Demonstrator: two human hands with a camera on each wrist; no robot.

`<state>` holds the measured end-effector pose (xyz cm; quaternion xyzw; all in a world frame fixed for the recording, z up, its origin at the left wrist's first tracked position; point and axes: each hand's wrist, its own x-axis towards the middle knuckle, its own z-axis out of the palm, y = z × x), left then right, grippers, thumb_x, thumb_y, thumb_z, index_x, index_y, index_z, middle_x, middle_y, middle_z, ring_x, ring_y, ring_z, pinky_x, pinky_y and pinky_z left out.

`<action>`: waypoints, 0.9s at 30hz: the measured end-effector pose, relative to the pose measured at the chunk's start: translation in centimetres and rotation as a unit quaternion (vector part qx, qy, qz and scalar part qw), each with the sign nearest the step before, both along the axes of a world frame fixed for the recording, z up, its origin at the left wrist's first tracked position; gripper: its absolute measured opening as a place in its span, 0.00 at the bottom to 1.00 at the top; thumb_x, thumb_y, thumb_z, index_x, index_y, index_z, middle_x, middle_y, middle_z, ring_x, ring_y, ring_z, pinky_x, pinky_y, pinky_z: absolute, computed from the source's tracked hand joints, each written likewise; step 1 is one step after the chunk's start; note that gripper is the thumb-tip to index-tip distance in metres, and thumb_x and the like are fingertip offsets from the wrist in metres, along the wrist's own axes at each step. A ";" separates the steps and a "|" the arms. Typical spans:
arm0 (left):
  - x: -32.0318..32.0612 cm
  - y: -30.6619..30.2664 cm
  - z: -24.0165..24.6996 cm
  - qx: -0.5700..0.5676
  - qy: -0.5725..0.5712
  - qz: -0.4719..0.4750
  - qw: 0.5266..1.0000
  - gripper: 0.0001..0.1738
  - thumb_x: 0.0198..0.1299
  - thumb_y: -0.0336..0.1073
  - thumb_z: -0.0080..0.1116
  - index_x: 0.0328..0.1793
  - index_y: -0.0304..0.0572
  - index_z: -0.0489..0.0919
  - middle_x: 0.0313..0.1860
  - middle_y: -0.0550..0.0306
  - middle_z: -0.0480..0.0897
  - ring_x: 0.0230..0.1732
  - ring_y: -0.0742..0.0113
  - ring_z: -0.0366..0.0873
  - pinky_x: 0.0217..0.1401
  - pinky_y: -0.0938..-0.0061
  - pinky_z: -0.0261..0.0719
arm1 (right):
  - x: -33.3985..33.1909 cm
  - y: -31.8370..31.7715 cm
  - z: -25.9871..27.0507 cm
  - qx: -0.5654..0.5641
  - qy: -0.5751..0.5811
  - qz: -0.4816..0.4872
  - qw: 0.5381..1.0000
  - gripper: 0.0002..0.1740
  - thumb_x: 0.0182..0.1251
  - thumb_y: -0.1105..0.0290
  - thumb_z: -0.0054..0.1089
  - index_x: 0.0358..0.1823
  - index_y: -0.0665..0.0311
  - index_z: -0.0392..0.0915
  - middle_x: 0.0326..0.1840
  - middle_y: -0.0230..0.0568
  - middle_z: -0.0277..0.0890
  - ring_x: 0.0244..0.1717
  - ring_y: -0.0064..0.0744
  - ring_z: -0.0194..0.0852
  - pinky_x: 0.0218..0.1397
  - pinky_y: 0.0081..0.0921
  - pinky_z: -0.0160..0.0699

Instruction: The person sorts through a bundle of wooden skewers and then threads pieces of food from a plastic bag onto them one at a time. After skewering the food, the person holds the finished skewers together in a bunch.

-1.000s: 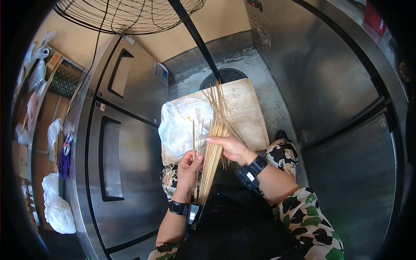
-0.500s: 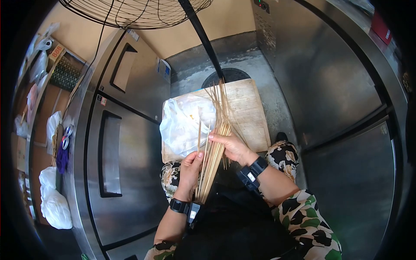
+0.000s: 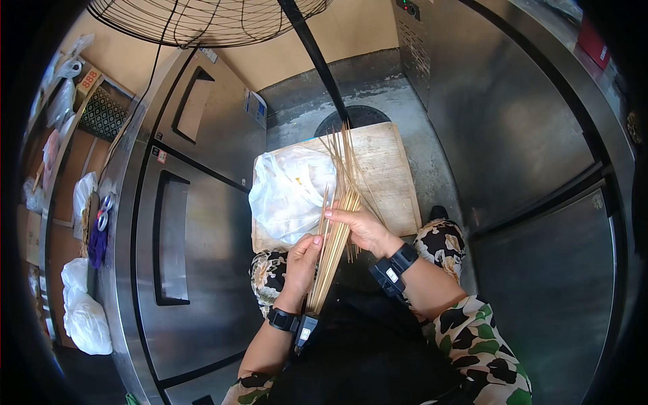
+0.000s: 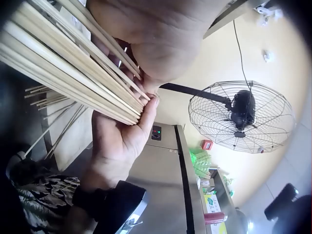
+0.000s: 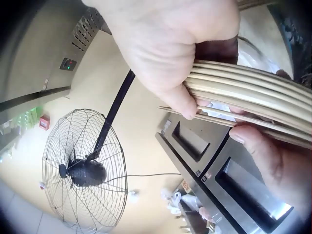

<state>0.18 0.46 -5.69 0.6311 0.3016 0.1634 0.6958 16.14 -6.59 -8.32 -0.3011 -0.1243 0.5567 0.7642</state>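
A bundle of thin wooden sticks (image 3: 332,260) slants up from the lap, its pointed ends fanning over the board. My right hand (image 3: 364,233) grips the bundle around its upper part, thumb across the front. To its left, my left hand (image 3: 302,263) pinches a few sticks between thumb and fingers, close against the bundle's left side. In the right wrist view the left thumb (image 5: 253,141) lies along the lower sticks (image 5: 248,92). The left wrist view shows the right thumb (image 4: 150,109) pressed over the stick tips' side of the bundle.
A wooden board (image 3: 385,175) with a crumpled white plastic bag (image 3: 290,192) lies in front of the knees. Steel cabinets (image 3: 202,250) stand on both sides. A wire fan (image 3: 209,20) on a black pole rises behind the board. Shelves with bags are at the far left.
My left hand has moved right, bringing the separate sticks it pinches against the bundle. My right hand keeps its grip with little movement.
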 end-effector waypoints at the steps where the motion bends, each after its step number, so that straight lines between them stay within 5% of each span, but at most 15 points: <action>1: 0.0 0.0 -0.2 -0.007 -0.003 0.003 1.000 0.16 0.69 0.41 0.51 0.46 0.34 0.82 0.32 0.71 0.73 0.32 0.83 0.65 0.37 0.87 0.63 | 0.1 -0.1 0.1 -0.005 0.004 0.006 1.000 0.11 0.62 0.73 0.62 0.44 0.63 0.72 0.38 0.34 0.74 0.40 0.25 0.73 0.40 0.28 0.81; 5: 0.3 -0.5 0.9 -0.084 -0.017 0.044 0.995 0.16 0.69 0.40 0.51 0.45 0.34 0.82 0.33 0.70 0.76 0.32 0.83 0.66 0.37 0.88 0.63 | 0.0 -0.6 0.8 0.004 0.040 0.022 0.999 0.09 0.63 0.73 0.61 0.42 0.65 0.73 0.36 0.35 0.74 0.39 0.26 0.75 0.41 0.31 0.83; 11: 0.0 -0.1 0.2 0.025 0.007 0.026 0.999 0.13 0.68 0.37 0.53 0.48 0.36 0.82 0.34 0.70 0.77 0.33 0.84 0.68 0.37 0.88 0.66 | 0.0 -0.5 1.1 0.013 0.047 0.012 0.999 0.09 0.63 0.73 0.61 0.42 0.66 0.73 0.37 0.37 0.75 0.39 0.28 0.76 0.43 0.30 0.83; 20: 0.0 -0.3 0.3 0.030 -0.025 0.030 0.999 0.12 0.66 0.34 0.54 0.50 0.35 0.81 0.39 0.62 0.83 0.37 0.80 0.76 0.43 0.84 0.74 | 0.0 -0.5 0.6 0.014 0.046 0.019 0.999 0.12 0.61 0.72 0.64 0.43 0.66 0.72 0.37 0.36 0.74 0.38 0.25 0.73 0.42 0.25 0.80; 27: 0.0 -0.7 0.8 0.057 -0.012 0.030 0.998 0.12 0.66 0.35 0.55 0.49 0.35 0.81 0.33 0.66 0.80 0.32 0.82 0.72 0.40 0.85 0.72 | 0.1 -0.7 0.7 0.004 0.037 0.017 0.999 0.14 0.60 0.73 0.65 0.44 0.66 0.71 0.37 0.36 0.73 0.38 0.25 0.73 0.42 0.26 0.80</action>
